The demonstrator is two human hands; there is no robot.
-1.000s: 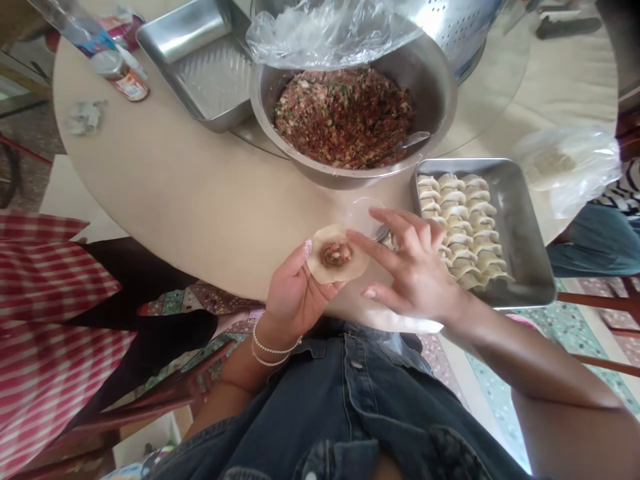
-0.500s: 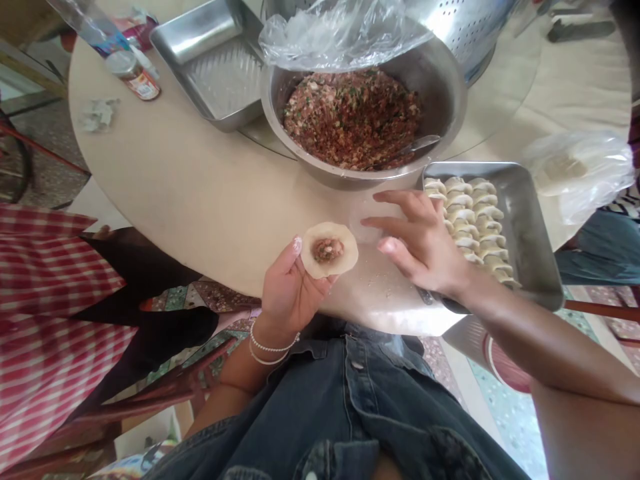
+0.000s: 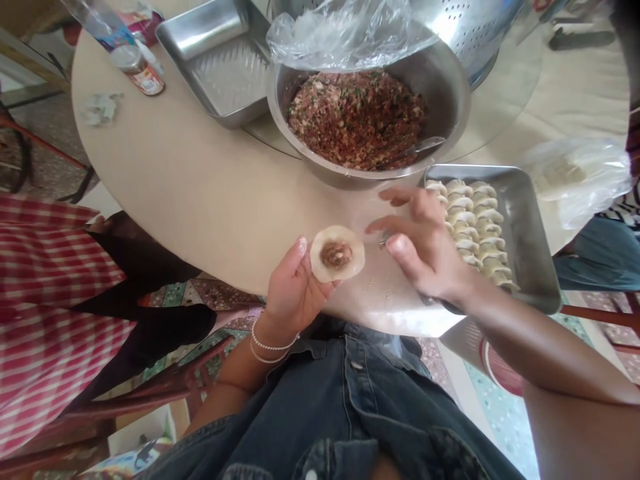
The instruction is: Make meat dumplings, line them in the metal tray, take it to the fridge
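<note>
Cream wrapper (image 3: 353,268) with meat filling (image 3: 336,254) sits in left hand (image 3: 296,287), fingers clamped on it; right hand (image 3: 427,245) hovers near tray (image 3: 531,247), fingers apart.

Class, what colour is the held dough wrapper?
The dough wrapper is pale cream, clearest in the head view.
</note>
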